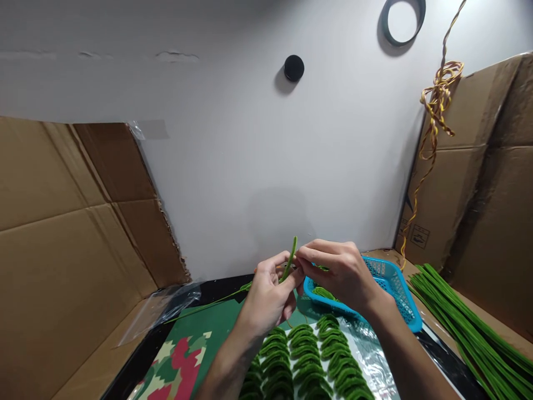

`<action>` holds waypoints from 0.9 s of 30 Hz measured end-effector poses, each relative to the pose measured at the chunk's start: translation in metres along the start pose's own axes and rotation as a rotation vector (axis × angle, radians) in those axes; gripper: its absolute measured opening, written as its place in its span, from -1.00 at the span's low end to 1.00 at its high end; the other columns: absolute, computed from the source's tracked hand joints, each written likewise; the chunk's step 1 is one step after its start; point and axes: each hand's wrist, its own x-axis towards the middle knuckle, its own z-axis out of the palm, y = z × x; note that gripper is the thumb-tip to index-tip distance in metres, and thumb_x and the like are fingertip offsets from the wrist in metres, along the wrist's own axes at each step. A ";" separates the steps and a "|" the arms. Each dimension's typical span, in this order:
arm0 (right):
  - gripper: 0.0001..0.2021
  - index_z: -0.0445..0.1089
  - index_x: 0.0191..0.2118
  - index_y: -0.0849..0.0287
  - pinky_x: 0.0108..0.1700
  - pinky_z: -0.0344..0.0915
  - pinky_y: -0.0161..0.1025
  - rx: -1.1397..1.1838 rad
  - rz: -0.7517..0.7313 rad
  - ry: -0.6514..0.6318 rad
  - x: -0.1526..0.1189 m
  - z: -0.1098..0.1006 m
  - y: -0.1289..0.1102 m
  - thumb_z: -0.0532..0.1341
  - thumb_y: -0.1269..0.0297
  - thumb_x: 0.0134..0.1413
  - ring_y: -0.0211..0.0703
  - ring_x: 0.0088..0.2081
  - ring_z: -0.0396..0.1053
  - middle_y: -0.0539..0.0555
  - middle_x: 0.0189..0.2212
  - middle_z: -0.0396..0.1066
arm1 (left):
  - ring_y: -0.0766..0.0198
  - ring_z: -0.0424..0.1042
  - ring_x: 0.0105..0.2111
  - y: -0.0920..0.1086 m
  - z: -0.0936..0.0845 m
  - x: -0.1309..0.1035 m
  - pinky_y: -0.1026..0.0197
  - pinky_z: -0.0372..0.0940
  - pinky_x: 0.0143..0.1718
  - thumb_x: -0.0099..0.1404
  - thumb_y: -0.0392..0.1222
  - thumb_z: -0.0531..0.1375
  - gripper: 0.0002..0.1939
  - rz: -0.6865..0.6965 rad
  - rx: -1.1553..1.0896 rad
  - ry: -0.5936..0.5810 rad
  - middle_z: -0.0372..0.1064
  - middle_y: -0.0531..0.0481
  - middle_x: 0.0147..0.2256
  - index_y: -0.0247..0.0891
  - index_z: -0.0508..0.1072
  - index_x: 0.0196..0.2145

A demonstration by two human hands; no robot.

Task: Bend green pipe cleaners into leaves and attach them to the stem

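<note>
A fuzzy green stem (pixel 290 260) stands up between my two hands, its tip pointing upward. My left hand (pixel 270 289) is closed around its lower part, thumb and fingers pressed together. My right hand (pixel 335 269) meets it from the right, fingertips pinched beside the stem; what they grip is too small to make out. A thin green strand (pixel 208 304) runs out to the left from behind my left hand. Below the hands, several curved green fuzzy pieces (pixel 308 361) lie in rows on a white sheet.
A blue basket (pixel 410 311) with green pieces sits behind my right forearm. Long green stems (pixel 470 328) lie at the right. A plastic bag (pixel 162 311) lies at the left. Cardboard walls (pixel 75 222) flank the work area; yellow twisted wire (pixel 435 105) hangs at the right.
</note>
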 end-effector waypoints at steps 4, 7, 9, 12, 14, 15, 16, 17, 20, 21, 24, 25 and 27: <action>-0.81 0.58 -0.19 0.09 -0.34 0.28 -0.30 0.044 0.062 0.018 0.000 0.005 0.003 0.21 0.36 0.44 -0.28 -0.41 0.42 0.01 -0.33 0.58 | 0.53 0.09 -0.74 -0.002 0.000 0.002 0.42 -0.04 -0.75 0.32 0.22 0.36 -0.53 0.058 -0.001 0.004 0.22 0.19 -0.53 -0.25 0.34 -0.33; -0.86 0.59 -0.12 0.08 -0.28 0.37 -0.29 0.148 0.144 0.032 0.001 0.006 0.006 0.25 0.37 0.40 -0.26 -0.37 0.49 0.00 -0.30 0.61 | 0.54 0.05 -0.68 -0.002 0.000 0.003 0.41 -0.03 -0.69 0.32 0.20 0.36 -0.53 0.092 -0.006 0.015 0.22 0.18 -0.51 -0.28 0.37 -0.29; -0.87 0.60 -0.13 0.08 -0.28 0.41 -0.28 0.210 0.183 0.029 0.003 0.005 0.006 0.27 0.36 0.38 -0.25 -0.36 0.51 0.00 -0.30 0.62 | 0.51 0.06 -0.67 -0.001 0.000 0.002 0.40 -0.02 -0.67 0.33 0.19 0.35 -0.54 0.087 0.022 0.008 0.25 0.17 -0.50 -0.28 0.40 -0.26; -0.86 0.63 -0.18 0.09 -0.29 0.44 -0.28 0.283 0.221 0.024 0.005 0.000 0.003 0.29 0.38 0.34 -0.24 -0.37 0.53 0.00 -0.34 0.62 | 0.47 0.14 -0.66 0.000 -0.001 0.001 0.36 0.06 -0.64 0.37 0.17 0.33 -0.58 0.084 0.115 0.007 0.33 0.11 -0.48 -0.29 0.43 -0.24; -0.86 0.64 -0.21 0.10 -0.29 0.46 -0.30 0.325 0.241 0.027 0.006 -0.004 0.001 0.30 0.40 0.31 -0.24 -0.36 0.54 -0.01 -0.35 0.63 | 0.46 0.20 -0.65 0.000 -0.002 -0.001 0.35 0.12 -0.61 0.42 0.14 0.28 -0.61 0.102 0.174 0.014 0.40 0.08 -0.43 -0.28 0.43 -0.22; -0.86 0.65 -0.22 0.10 -0.29 0.47 -0.30 0.344 0.253 0.029 0.007 -0.006 0.000 0.30 0.40 0.30 -0.25 -0.37 0.54 -0.02 -0.36 0.63 | 0.45 0.22 -0.66 0.000 -0.002 -0.001 0.34 0.14 -0.60 0.45 0.14 0.24 -0.63 0.112 0.194 0.016 0.43 0.06 -0.41 -0.28 0.43 -0.21; -0.85 0.65 -0.24 0.10 -0.30 0.48 -0.30 0.360 0.265 0.030 0.007 -0.007 -0.001 0.30 0.40 0.30 -0.25 -0.37 0.55 -0.02 -0.37 0.64 | 0.45 0.23 -0.66 0.000 -0.002 -0.002 0.34 0.15 -0.60 0.48 0.13 0.22 -0.63 0.119 0.208 0.015 0.45 0.05 -0.40 -0.28 0.43 -0.20; -0.85 0.66 -0.25 0.10 -0.30 0.49 -0.30 0.376 0.276 0.029 0.006 -0.008 -0.001 0.31 0.39 0.29 -0.24 -0.38 0.55 -0.02 -0.38 0.64 | 0.45 0.24 -0.66 0.000 -0.002 -0.003 0.34 0.16 -0.60 0.49 0.12 0.20 -0.64 0.121 0.215 0.013 0.46 0.05 -0.40 -0.27 0.42 -0.20; -0.85 0.68 -0.26 0.08 -0.32 0.51 -0.31 0.420 0.284 0.010 0.004 -0.011 0.000 0.32 0.38 0.28 -0.23 -0.40 0.58 -0.03 -0.39 0.66 | 0.45 0.26 -0.66 0.000 -0.002 -0.004 0.36 0.16 -0.60 0.50 0.10 0.20 -0.66 0.122 0.215 0.014 0.44 0.07 -0.43 -0.27 0.40 -0.21; -0.85 0.68 -0.25 0.08 -0.32 0.51 -0.31 0.430 0.280 0.004 0.004 -0.011 0.000 0.32 0.39 0.28 -0.24 -0.39 0.59 -0.04 -0.39 0.66 | 0.46 0.27 -0.67 0.000 -0.002 -0.004 0.37 0.16 -0.60 0.49 0.09 0.21 -0.67 0.122 0.207 0.010 0.44 0.08 -0.44 -0.27 0.40 -0.21; -0.82 0.69 -0.23 0.07 -0.31 0.51 -0.33 0.440 0.264 -0.017 0.003 -0.010 0.001 0.32 0.44 0.26 -0.26 -0.39 0.59 -0.05 -0.38 0.67 | 0.48 0.27 -0.68 -0.001 -0.003 -0.003 0.39 0.10 -0.64 0.49 0.08 0.21 -0.66 0.115 0.180 -0.003 0.43 0.08 -0.45 -0.28 0.40 -0.21; -0.82 0.69 -0.24 0.07 -0.31 0.52 -0.33 0.442 0.265 -0.020 0.003 -0.009 0.001 0.32 0.44 0.26 -0.26 -0.39 0.59 -0.06 -0.38 0.67 | 0.49 0.27 -0.69 -0.001 -0.003 -0.003 0.40 0.08 -0.65 0.49 0.09 0.21 -0.66 0.109 0.166 -0.006 0.43 0.08 -0.45 -0.29 0.40 -0.20; -0.84 0.68 -0.22 0.09 -0.31 0.52 -0.32 0.460 0.295 -0.005 0.004 -0.008 0.001 0.31 0.42 0.27 -0.26 -0.39 0.58 -0.04 -0.38 0.66 | 0.49 0.27 -0.71 0.000 -0.004 -0.001 0.42 0.04 -0.69 0.48 0.12 0.22 -0.63 0.093 0.117 -0.009 0.43 0.08 -0.44 -0.28 0.38 -0.18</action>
